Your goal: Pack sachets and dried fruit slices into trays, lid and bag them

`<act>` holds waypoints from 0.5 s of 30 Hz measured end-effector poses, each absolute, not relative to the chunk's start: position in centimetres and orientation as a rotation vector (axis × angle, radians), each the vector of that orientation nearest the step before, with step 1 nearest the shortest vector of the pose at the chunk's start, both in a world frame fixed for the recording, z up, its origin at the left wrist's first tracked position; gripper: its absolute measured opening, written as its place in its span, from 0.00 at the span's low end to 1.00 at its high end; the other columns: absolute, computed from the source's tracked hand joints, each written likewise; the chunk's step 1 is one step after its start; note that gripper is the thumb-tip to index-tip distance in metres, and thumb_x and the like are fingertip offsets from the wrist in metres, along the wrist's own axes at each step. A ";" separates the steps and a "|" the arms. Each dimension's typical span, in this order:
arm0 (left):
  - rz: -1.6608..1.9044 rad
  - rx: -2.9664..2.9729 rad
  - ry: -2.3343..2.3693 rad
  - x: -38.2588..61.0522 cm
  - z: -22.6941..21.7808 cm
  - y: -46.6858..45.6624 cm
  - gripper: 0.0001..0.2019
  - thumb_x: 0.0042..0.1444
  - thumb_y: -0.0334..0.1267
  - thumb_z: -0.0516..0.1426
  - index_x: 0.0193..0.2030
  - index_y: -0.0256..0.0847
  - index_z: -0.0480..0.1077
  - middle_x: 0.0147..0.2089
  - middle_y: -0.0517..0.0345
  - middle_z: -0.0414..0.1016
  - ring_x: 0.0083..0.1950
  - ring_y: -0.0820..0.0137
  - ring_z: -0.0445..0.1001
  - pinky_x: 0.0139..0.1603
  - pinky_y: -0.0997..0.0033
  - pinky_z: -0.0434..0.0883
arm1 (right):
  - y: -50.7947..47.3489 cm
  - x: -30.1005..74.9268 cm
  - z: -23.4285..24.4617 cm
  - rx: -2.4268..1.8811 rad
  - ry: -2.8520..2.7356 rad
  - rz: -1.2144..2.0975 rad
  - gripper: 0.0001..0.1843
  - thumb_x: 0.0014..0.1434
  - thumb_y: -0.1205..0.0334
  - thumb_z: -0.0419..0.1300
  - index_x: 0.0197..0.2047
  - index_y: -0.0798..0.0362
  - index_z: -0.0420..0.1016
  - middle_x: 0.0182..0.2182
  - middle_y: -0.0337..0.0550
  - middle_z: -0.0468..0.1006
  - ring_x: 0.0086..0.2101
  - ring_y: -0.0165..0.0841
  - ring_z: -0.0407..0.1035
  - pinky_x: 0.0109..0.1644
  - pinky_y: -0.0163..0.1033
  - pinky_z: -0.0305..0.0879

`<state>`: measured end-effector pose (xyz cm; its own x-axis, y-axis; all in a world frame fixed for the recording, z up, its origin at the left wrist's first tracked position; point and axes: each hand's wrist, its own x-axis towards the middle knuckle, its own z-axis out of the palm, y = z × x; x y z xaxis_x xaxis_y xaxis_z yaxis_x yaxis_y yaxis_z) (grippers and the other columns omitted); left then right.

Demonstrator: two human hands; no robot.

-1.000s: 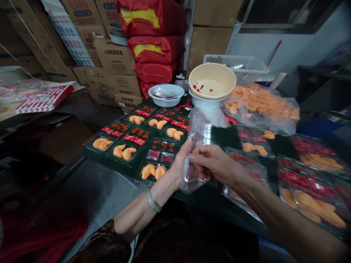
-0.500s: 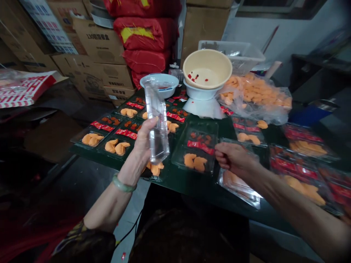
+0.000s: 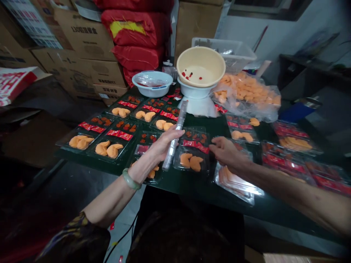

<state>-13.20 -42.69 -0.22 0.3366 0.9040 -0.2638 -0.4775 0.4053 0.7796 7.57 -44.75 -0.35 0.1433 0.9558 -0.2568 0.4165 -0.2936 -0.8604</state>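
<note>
My left hand (image 3: 164, 144) is closed around clear plastic lids (image 3: 175, 140), held nearly edge-on just left of the middle tray. This clear tray (image 3: 179, 166) holds orange curved pieces (image 3: 190, 162), red packets (image 3: 196, 145) and small reddish-brown bits. At its right edge is my right hand (image 3: 226, 151), fingers curled together; what they pinch, if anything, is hidden. Partly behind my left forearm sits another filled tray (image 3: 146, 138). Beside and under my right hand lies a stack of clear packs with flat, pale orange contents (image 3: 233, 180).
Several filled trays (image 3: 111, 144) stand at left, more packs (image 3: 290, 164) at right. Toward the back are a light blue basin (image 3: 152, 89), a cream bowl (image 3: 201, 75) on a white basin, and a bag of orange pieces (image 3: 249, 93). Cardboard boxes (image 3: 85, 34) and red bundles (image 3: 137, 33) rise behind.
My left hand has moved right and turned the lids edge-on, near the middle tray. The clear cover over that tray now sits closer to it. My right hand stays at the tray's right edge.
</note>
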 end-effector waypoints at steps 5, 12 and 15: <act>0.906 0.604 0.720 -13.2 0.1 -42.1 0.11 0.43 0.37 0.63 0.32 0.38 0.69 0.22 0.62 0.71 0.21 0.72 0.69 0.27 0.71 0.68 | -44.5 6.3 0.0 -1.782 -2.296 0.181 0.21 0.55 0.62 0.53 0.54 0.54 0.65 0.46 0.54 0.67 0.45 0.43 0.64 0.43 0.44 0.62; 0.839 0.594 0.621 -12.3 1.1 -40.8 0.06 0.46 0.35 0.61 0.32 0.37 0.71 0.23 0.58 0.73 0.25 0.69 0.70 0.33 0.67 0.70 | -46.4 6.7 -0.5 -1.865 -2.807 0.059 0.21 0.59 0.54 0.51 0.51 0.57 0.68 0.48 0.58 0.68 0.44 0.48 0.65 0.46 0.51 0.59; 0.796 0.627 0.645 -11.8 1.3 -40.5 0.07 0.45 0.36 0.61 0.33 0.37 0.71 0.26 0.58 0.74 0.26 0.69 0.71 0.34 0.66 0.70 | -46.9 7.2 -0.3 -1.770 -2.882 -0.024 0.21 0.58 0.52 0.53 0.46 0.59 0.71 0.50 0.60 0.67 0.48 0.50 0.62 0.50 0.52 0.57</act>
